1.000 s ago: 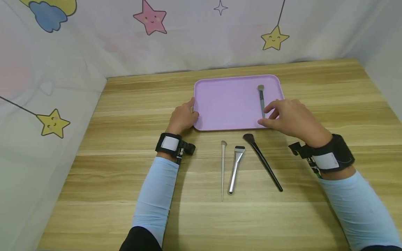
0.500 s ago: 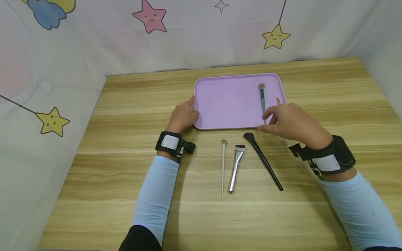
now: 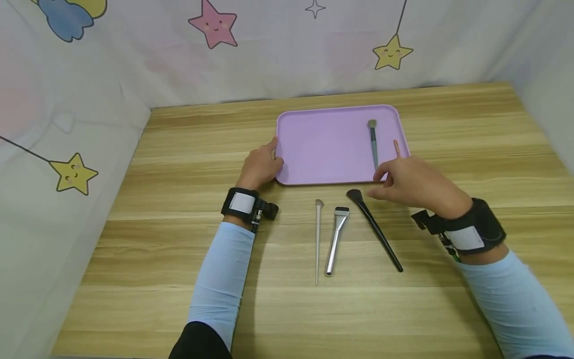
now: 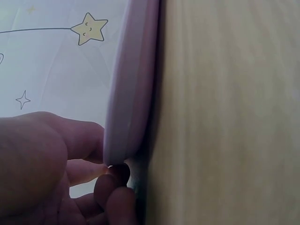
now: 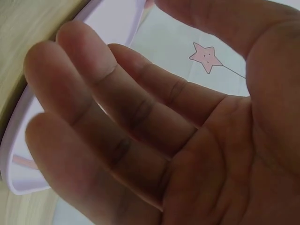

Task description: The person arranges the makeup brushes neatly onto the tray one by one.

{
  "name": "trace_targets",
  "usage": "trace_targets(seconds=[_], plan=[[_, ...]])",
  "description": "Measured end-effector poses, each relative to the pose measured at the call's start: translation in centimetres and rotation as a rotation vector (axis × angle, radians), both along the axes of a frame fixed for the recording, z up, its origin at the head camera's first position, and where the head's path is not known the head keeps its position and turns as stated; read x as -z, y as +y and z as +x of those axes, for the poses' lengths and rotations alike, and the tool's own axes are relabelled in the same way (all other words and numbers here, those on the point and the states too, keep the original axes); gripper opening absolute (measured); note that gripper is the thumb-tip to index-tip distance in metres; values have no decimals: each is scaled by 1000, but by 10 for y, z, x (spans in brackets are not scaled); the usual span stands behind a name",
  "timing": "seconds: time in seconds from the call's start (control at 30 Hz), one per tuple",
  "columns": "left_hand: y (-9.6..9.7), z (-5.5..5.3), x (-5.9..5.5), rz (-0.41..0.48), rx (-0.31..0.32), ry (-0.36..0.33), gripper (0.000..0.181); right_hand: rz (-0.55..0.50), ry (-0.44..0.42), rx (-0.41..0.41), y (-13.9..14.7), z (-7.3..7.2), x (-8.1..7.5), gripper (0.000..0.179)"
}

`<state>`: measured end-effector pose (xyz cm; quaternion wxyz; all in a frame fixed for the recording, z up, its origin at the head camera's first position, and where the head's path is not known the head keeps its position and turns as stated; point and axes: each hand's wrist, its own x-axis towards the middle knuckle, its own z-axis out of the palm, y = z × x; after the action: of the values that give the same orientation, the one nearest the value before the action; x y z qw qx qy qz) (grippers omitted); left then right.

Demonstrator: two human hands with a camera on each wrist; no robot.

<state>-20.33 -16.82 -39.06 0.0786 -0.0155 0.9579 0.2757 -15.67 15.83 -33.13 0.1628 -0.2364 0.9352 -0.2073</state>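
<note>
A lilac tray (image 3: 325, 147) lies toward the back of the table. My left hand (image 3: 260, 165) grips its left edge, with the thumb over the rim; the left wrist view shows curled fingers (image 4: 119, 201) at the tray's corner. My right hand (image 3: 419, 182) hovers over the tray's front right corner. Its fingers are relaxed and slightly bent, and the right wrist view shows a bare palm. On the tray lies a green-handled makeup brush (image 3: 373, 142), bristles toward the back. Beside it a thin orange-brown stick (image 3: 396, 148) shows partly, its rest hidden behind my right hand.
In front of the tray, several makeup brushes lie on the wooden table (image 3: 188, 279): a slim pale one (image 3: 318, 242), a flat-headed silver one (image 3: 334, 249) and a large black one (image 3: 378, 232). A star-printed curtain (image 3: 269, 60) hangs behind the table.
My right hand has drawn back toward me from the tray's right side, and the orange-brown stick now shows there. My left hand has stayed on the tray's edge.
</note>
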Motion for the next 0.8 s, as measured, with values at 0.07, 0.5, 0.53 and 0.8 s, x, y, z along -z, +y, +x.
trace_targets(seconds=[0.07, 0.5, 0.53, 0.8], plan=[[0, 0, 0, 2, 2, -1, 66, -2, -9, 0, 0, 1, 0, 38], [-1, 0, 0, 2, -5, -6, 65, 30, -12, -25, -3, 7, 3, 38], [-1, 0, 0, 2, -6, -4, 65, 39, -19, -24, -3, 7, 3, 39], [-1, 0, 0, 12, -5, 3, 66, 87, -37, -44, -3, 10, 5, 35]])
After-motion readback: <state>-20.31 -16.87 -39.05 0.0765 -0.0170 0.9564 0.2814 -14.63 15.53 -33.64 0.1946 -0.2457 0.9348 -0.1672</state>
